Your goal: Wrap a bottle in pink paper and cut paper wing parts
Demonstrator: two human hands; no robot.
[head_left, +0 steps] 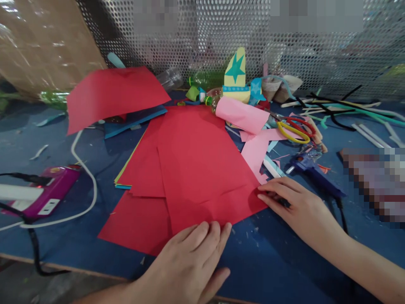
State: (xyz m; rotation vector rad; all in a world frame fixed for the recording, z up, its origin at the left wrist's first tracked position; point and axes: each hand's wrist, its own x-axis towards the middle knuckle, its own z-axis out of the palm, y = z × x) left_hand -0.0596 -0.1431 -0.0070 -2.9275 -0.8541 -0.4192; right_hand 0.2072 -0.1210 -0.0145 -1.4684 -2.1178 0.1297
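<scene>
Several sheets of red paper (196,160) lie overlapped in the middle of the blue table, with yellow and blue sheet edges showing under them at the left. My left hand (198,255) rests with fingers stretched on the near edge of the red paper, thumb apart. At the right corner of the red paper, my right hand (289,198) pinches the edge between thumb and fingertips. Right of that hand lies a dark blue glue gun (319,175). Beyond it are scissors (295,130) with yellow and red handles, beside pink paper scraps (255,154).
A purple power strip (60,190) with a white cable (94,190) lies at the left. A curved red sheet (117,95) sits behind. Along the perforated metal panel (177,38) stand plastic bottles and a yellow paper boat (236,80). Pipe cleaners (341,107) lie back right.
</scene>
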